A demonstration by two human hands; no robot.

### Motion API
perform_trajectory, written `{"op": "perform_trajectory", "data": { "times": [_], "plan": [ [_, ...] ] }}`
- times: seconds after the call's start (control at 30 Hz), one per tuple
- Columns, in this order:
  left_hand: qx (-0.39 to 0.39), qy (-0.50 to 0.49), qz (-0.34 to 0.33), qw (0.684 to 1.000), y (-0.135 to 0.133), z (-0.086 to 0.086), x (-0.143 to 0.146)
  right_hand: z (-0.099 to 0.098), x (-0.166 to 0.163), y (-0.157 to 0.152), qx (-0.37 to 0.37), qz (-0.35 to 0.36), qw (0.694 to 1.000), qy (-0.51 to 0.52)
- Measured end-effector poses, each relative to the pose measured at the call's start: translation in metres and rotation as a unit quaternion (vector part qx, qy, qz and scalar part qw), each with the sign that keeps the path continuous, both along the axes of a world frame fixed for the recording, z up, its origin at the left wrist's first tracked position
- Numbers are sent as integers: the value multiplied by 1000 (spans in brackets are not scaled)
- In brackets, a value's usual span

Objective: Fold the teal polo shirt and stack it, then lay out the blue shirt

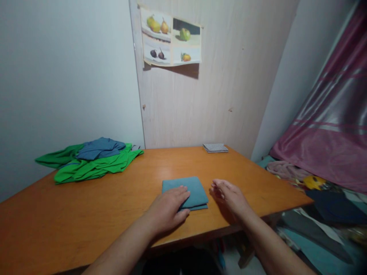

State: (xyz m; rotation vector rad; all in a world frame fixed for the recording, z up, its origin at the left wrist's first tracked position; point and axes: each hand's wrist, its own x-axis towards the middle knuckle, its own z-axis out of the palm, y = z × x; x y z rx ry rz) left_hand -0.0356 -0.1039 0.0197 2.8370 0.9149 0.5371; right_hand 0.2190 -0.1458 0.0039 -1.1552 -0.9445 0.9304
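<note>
Two bare hands are at work over a brown table (100,217) in the head view, the only one to look at. The left hand (168,208) lies flat, with its fingers stretched out, on the near left part of a blue cloth (195,190). It presses or rests there and does not grab. The right hand (233,196) is loosely curled just past the right side of the cloth, not touching it, and I see nothing in it. The blue cloth lies near the front of the table, already folded into a small, flat square, so its folding looks almost done. Its near edges do not quite line up, so a little tidying may be left. At the back, a checked cloth (215,148) is folded too. On the left, green clothes (99,170) and a blue-gray cloth (100,148) lie in a messy heap, not folded.
</note>
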Motion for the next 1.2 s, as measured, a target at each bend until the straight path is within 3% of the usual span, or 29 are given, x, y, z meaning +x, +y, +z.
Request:
{"op": "perform_trajectory", "data": {
  "times": [0.2, 0.5, 0.8, 1.0, 1.2],
  "plan": [
    [62, 22, 20, 998, -3, -5, 9, -11, -8, -6, 12, 28, 999, -15],
    [71, 56, 7, 996, -7, -12, 4, -13, -7, -10, 23, 43, 999, 13],
    [59, 40, 0, 997, -7, -13, -1, 0, -22, -31, -47, 24, 993, 105],
    [85, 33, 9, 996, -1, -23, 6, 5, -42, -53, -101, 76, 981, 144],
    [50, 26, 35, 998, 4, -17, 10, 3, -72, -62, -172, 131, 939, 267]
  ]
}}
